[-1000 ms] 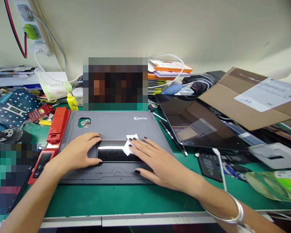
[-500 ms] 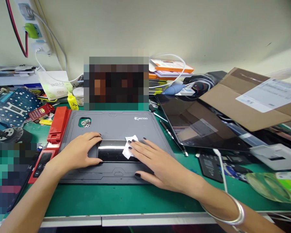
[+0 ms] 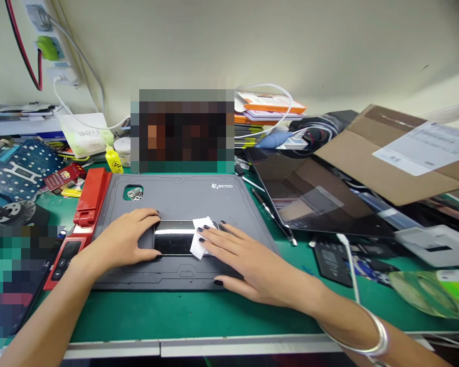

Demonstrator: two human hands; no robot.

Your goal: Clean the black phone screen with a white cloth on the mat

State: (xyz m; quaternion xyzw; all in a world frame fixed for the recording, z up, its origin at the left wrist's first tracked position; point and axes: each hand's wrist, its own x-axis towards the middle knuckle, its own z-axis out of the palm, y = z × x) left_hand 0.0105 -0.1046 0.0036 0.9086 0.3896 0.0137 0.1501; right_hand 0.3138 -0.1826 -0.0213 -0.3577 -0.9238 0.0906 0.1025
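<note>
A slim black phone-like panel (image 3: 173, 242) lies flat on the nearer half of a grey mat (image 3: 176, 201), glossy face up, and the mat rests on a green table (image 3: 199, 313). The panel's long axis runs left to right, roughly parallel to the near edges of mat and table, and a bright streak of reflected light stretches along it the same way. One short end points left, into the gap between the thumb and fingers of the left hand (image 3: 124, 239); the other points right, partly hidden under the right hand (image 3: 252, 265). Which end is its top cannot be told. The left hand's grip pinches the panel across its short side, fingertips at the far left corner and thumb tip at the near left corner. The right hand's grip is spread: its fingers are stretched out flat over a folded white wipe (image 3: 199, 250), pressing it onto the panel's face right of the middle, while the thumb lies well apart on the nearer side, over the mat. The wipe sits across the long axis, its lower corner reaching the panel's near edge. A red device (image 3: 94, 191) stands along the mat's left side, and a pen-like tool (image 3: 270, 211) slants beside its right edge, next to a large dark screen (image 3: 309, 193).
</note>
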